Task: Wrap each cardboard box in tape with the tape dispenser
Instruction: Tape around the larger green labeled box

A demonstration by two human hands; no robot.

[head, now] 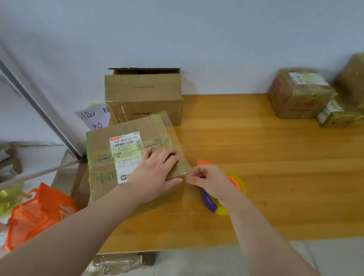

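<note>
Cardboard box (122, 166), brown and glossy with bands of clear tape, sits at the left end of the wooden tabletop (290, 166), a little left of the frame's centre. A white shipping label (124, 150) with a barcode and red strip is stuck on its top face. The left hand (157, 172) lies flat and open on that top, palm down, fingers spread toward the box's right edge, gripping nothing. The right hand (212, 182), just to the right of the box, has thumb and forefinger pinched together on a thin strip of clear tape (186, 174) at the box's near right corner.

Under the right hand and wrist rests the tape dispenser (221, 198), a rounded plastic piece in yellow, orange and purple, lying on the tabletop just beside the box.

Behind the box, against the pale wall, stands a larger plain carton (142, 94) with its top flaps open. At the upper right of the frame, a cluster of taped boxes (301, 94) is stacked near the wall. At the lower left, an orange mesh bag (39, 213) sits on the floor.
</note>
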